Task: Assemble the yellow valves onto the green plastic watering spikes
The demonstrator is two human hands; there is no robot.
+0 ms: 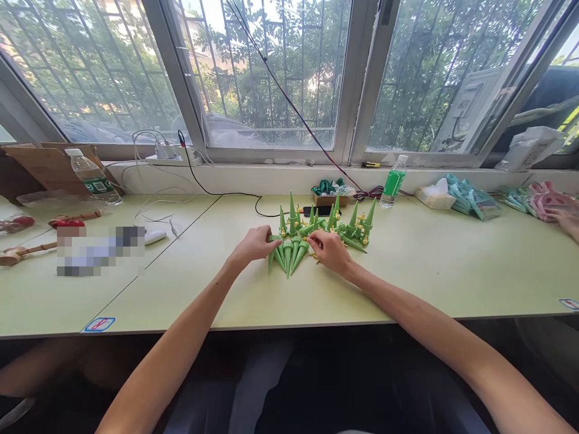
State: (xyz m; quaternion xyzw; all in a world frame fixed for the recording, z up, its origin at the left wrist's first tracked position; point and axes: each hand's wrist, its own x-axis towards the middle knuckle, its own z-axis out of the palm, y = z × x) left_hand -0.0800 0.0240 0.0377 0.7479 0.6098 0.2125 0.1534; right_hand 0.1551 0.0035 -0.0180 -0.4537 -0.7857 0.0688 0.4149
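Note:
My left hand (257, 243) is closed, with thumb and fingers pinching a green plastic spike (271, 260) at the left end of a row. Beside it, several more green spikes (287, 259) lie fanned out, tips toward me. My right hand (332, 250) is pinched just right of that row, a small yellow plastic piece (307, 239) showing at its fingertips. Behind both hands, a group of green spikes (292, 211) stands upright with yellow fittings on them. Small yellow pieces (315, 257) lie partly hidden under my right hand.
A black phone (323, 211) and a small box with green material (332, 191) sit behind the spikes. Water bottles stand right (392, 184) and left (94, 178). Tissues (436, 196) and bagged items (473, 196) lie right. Another person's hand (569, 223) reaches in at far right.

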